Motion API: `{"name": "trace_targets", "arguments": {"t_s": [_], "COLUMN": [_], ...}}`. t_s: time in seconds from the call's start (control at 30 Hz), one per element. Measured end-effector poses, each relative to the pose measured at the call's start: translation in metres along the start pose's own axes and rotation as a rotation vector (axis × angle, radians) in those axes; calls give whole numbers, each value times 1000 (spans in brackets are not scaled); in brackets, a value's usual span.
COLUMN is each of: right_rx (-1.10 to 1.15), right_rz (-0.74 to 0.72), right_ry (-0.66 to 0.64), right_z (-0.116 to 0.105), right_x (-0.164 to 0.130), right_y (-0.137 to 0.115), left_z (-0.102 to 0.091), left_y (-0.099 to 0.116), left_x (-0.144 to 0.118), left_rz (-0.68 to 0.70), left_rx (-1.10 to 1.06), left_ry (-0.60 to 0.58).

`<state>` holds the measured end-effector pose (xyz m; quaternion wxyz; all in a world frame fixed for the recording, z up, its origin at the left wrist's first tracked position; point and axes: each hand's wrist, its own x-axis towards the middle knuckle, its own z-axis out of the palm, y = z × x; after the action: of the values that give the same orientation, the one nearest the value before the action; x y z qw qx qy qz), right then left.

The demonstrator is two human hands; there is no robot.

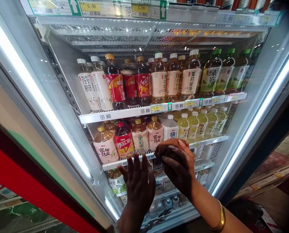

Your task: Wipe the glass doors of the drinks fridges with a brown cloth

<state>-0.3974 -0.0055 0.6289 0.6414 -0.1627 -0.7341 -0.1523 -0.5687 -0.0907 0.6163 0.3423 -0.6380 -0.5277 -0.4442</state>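
My right hand (179, 170) grips a bunched brown cloth (167, 147) in front of the drinks fridge. Lower and to the left, my left hand (140, 184) is open and empty, its fingers spread and pointing up toward the shelf edge. Reflections suggest a glass door between my hands and the bottles; whether my left fingertips touch it I cannot tell. Behind the hands stand a pink-labelled bottle (155, 132), a jasmine tea bottle (140, 137) and a red-labelled bottle (124, 142). A gold bangle (218, 216) circles my right wrist.
Above, a shelf (115, 114) carries several tea bottles, with green-capped ones (210, 77) at the right. Yellow drinks (193, 127) line the middle shelf. Bright light strips (44, 100) run down both sides. A red panel (25, 181) borders the lower left, and a dark bag (246, 212) lies lower right.
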Motion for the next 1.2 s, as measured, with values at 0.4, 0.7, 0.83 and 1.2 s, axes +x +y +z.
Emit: {"name": "trace_targets", "arguments": {"t_s": [0.4,0.7,0.83,1.2], "right_rx": [33,55,55,62], "right_rz": [-95,-153,-135,-122], "right_ry": [23,32,-9,16], "right_z": [-17,-16,-31,-35], "right_x": [-19,5,-23,4], "right_y": [42,41,57,64], "left_z": [35,45,50,61], "left_y": [32,55,61,73], "left_x": [13,22,22,33], "left_rz": [-45,-88,-87,-23], "left_rx": [54,94,103,77], "left_ry": [54,36,46,67]}}
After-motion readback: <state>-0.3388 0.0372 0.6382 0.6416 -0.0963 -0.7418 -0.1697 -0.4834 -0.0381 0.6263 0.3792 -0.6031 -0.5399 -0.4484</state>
